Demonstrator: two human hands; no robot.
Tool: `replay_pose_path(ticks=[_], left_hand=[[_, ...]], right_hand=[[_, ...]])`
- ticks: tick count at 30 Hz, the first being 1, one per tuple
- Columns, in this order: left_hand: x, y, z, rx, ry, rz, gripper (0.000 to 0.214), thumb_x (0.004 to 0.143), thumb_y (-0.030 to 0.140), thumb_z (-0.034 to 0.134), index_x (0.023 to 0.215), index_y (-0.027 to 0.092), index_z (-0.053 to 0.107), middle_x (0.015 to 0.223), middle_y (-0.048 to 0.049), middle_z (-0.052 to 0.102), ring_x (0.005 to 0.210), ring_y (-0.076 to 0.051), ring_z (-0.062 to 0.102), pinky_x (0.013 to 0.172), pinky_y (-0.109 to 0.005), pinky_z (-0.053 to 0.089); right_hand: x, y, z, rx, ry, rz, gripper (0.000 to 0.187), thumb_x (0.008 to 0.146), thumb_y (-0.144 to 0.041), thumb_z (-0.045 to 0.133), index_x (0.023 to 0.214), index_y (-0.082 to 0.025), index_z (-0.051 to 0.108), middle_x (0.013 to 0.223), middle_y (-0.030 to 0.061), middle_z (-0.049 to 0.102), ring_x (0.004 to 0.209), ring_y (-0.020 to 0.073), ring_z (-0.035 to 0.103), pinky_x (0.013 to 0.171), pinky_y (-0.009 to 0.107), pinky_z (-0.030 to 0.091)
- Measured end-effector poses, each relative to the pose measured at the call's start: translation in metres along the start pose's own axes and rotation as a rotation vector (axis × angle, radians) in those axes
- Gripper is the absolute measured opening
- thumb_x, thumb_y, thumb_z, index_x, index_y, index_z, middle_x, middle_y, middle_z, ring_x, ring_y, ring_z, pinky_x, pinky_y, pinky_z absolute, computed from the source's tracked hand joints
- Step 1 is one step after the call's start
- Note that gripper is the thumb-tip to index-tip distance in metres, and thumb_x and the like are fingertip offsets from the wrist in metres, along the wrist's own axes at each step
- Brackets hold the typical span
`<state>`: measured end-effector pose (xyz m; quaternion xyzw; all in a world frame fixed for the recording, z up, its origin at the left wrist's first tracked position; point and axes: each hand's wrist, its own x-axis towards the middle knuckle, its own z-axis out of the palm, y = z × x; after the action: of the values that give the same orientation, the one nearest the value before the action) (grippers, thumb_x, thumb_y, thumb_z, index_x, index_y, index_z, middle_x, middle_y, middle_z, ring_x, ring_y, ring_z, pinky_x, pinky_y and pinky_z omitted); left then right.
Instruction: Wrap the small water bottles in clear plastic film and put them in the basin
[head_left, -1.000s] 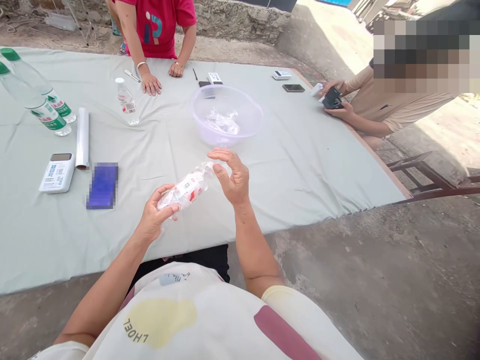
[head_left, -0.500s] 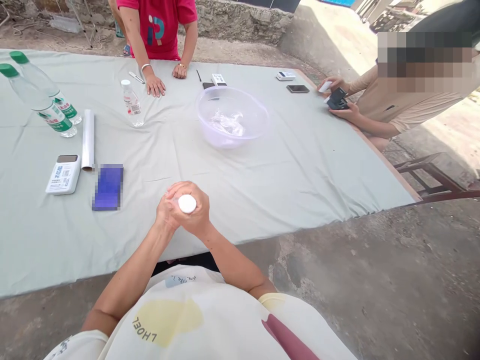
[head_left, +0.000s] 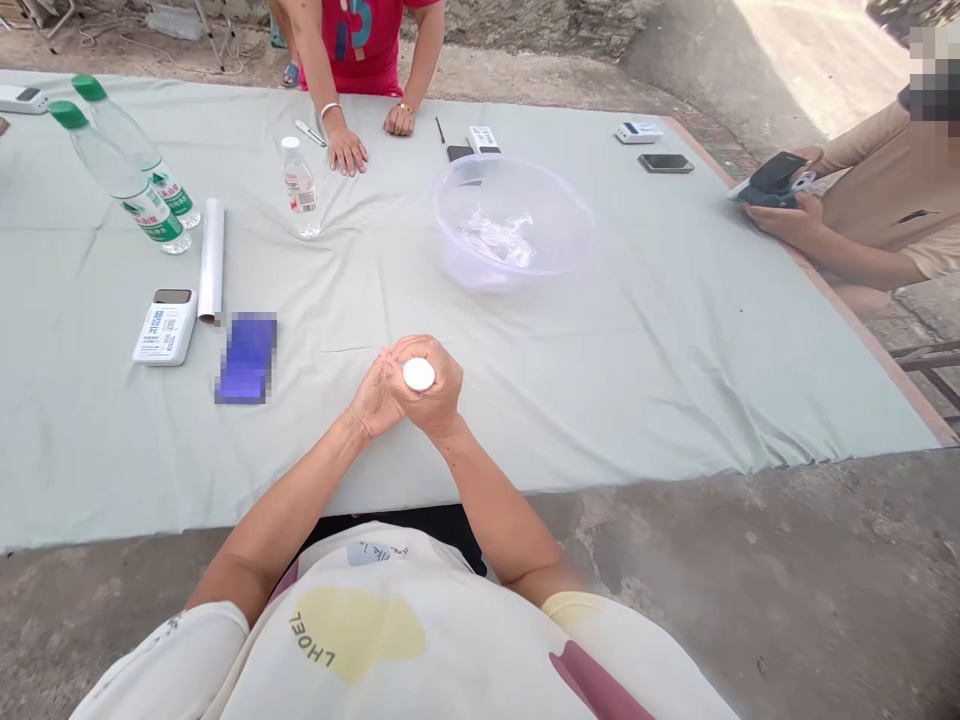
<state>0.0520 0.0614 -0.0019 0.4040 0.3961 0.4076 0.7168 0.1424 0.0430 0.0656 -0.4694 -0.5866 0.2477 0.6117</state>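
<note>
My right hand [head_left: 439,390] is wrapped round a bottle, whose round white cap [head_left: 418,374] faces up toward me; its body is hidden in the grip. Close against it, my left hand [head_left: 379,393] is cupped with the palm turned to the right hand. Its fingers look loosely stretched, partly hidden behind the right hand. Both hands are held above the near edge of the cloth-covered table [head_left: 585,400]. Left of them lie a blurred blue packet [head_left: 247,358] and a white box-shaped device [head_left: 166,328] with a dark screen.
A translucent purple basin [head_left: 517,270] holds crumpled clear plastic. A clear bottle [head_left: 301,195], two green-capped bottles [head_left: 154,215] and a white roll [head_left: 213,260] stand or lie leftward. Across the table rest a person's hands [head_left: 347,150]; at right another person holds a dark device [head_left: 776,182].
The view has swung left, so things on the table appear farther right. My left palm shows more beside the right hand. The person at right has shifted the dark device in their hands.
</note>
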Motion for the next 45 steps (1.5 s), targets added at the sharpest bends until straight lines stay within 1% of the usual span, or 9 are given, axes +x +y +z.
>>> replay_pose_path(ticks=[5, 14, 17, 20, 24, 28, 34, 40, 45], left_hand=[[-0.002, -0.015, -0.016, -0.371, -0.277, -0.295, 0.052, 0.095, 0.064, 0.044, 0.12, 0.022, 0.063, 0.121, -0.0108, 0.069, 0.106, -0.022, 0.067, 0.095, -0.04, 0.053], [-0.009, -0.031, -0.015, -0.509, -0.282, -0.275, 0.056, 0.095, 0.064, 0.043, 0.13, 0.024, 0.06, 0.136, -0.0116, 0.062, 0.118, -0.025, 0.063, 0.106, -0.044, 0.045], [-0.011, -0.037, -0.017, -0.566, -0.259, -0.333, 0.059, 0.094, 0.066, 0.045, 0.135, 0.026, 0.055, 0.144, -0.0126, 0.056, 0.127, -0.026, 0.059, 0.111, -0.046, 0.04], [-0.01, -0.041, -0.019, -0.589, -0.255, -0.363, 0.058, 0.093, 0.059, 0.054, 0.143, 0.031, 0.044, 0.151, -0.0122, 0.05, 0.134, -0.026, 0.054, 0.115, -0.048, 0.035], [-0.01, -0.042, -0.02, -0.582, -0.259, -0.378, 0.065, 0.092, 0.048, 0.062, 0.149, 0.033, 0.034, 0.157, -0.0131, 0.042, 0.137, -0.025, 0.052, 0.117, -0.048, 0.032], [-0.01, -0.041, -0.02, -0.578, -0.253, -0.383, 0.072, 0.091, 0.047, 0.064, 0.152, 0.032, 0.03, 0.159, -0.0151, 0.037, 0.137, -0.026, 0.051, 0.118, -0.049, 0.031], [-0.012, -0.038, -0.019, -0.583, -0.257, -0.381, 0.067, 0.09, 0.044, 0.067, 0.148, 0.025, 0.04, 0.155, -0.0186, 0.042, 0.138, -0.029, 0.049, 0.119, -0.05, 0.028], [-0.011, -0.04, -0.018, -0.599, -0.271, -0.386, 0.058, 0.089, 0.041, 0.07, 0.14, 0.023, 0.051, 0.15, -0.0178, 0.048, 0.138, -0.029, 0.049, 0.118, -0.051, 0.029], [-0.008, -0.043, -0.018, -0.619, -0.289, -0.392, 0.052, 0.087, 0.042, 0.071, 0.134, 0.025, 0.056, 0.146, -0.0156, 0.053, 0.134, -0.028, 0.053, 0.117, -0.051, 0.029]], right_hand=[[0.004, 0.017, -0.012, -0.053, 0.063, 0.133, 0.019, 0.08, -0.04, 0.062, 0.075, -0.027, 0.049, 0.072, -0.0003, 0.066, 0.076, 0.0198, 0.068, 0.073, 0.036, 0.058], [0.018, 0.015, -0.017, -0.06, -0.039, 0.236, 0.022, 0.081, -0.042, 0.065, 0.076, -0.026, 0.051, 0.073, -0.0007, 0.066, 0.074, 0.0186, 0.067, 0.07, 0.034, 0.056], [0.049, 0.025, -0.016, -0.033, -0.087, 0.265, 0.028, 0.085, -0.045, 0.064, 0.075, -0.024, 0.049, 0.071, -0.0014, 0.065, 0.07, 0.017, 0.065, 0.069, 0.032, 0.055], [0.103, 0.046, -0.006, -0.069, -0.053, 0.15, 0.033, 0.091, -0.055, 0.057, 0.081, -0.024, 0.048, 0.08, -0.0004, 0.065, 0.08, 0.017, 0.067, 0.079, 0.035, 0.056], [0.193, 0.087, 0.03, -0.079, 0.054, -0.023, 0.047, 0.092, -0.067, 0.044, 0.097, -0.02, 0.05, 0.093, 0.0014, 0.061, 0.095, 0.0152, 0.065, 0.09, 0.036, 0.052], [0.258, 0.114, 0.074, -0.148, 0.079, -0.002, 0.051, 0.091, -0.067, 0.038, 0.095, -0.016, 0.047, 0.085, -0.0029, 0.048, 0.097, 0.0138, 0.062, 0.094, 0.037, 0.046], [0.28, 0.14, 0.103, -0.338, -0.196, 0.154, 0.037, 0.084, -0.049, 0.07, 0.096, -0.021, 0.049, 0.085, -0.0015, 0.054, 0.093, 0.0187, 0.055, 0.092, 0.041, 0.045], [0.296, 0.146, 0.083, -0.439, -0.25, 0.271, 0.054, 0.081, -0.055, 0.067, 0.119, -0.02, 0.05, 0.116, 0.0098, 0.06, 0.115, 0.0308, 0.055, 0.099, 0.049, 0.043], [0.307, 0.098, 0.093, -0.471, -0.302, 0.021, 0.061, 0.087, -0.066, 0.051, 0.139, -0.036, 0.042, 0.138, 0.0051, 0.055, 0.148, 0.0317, 0.016, 0.112, 0.054, 0.031]])
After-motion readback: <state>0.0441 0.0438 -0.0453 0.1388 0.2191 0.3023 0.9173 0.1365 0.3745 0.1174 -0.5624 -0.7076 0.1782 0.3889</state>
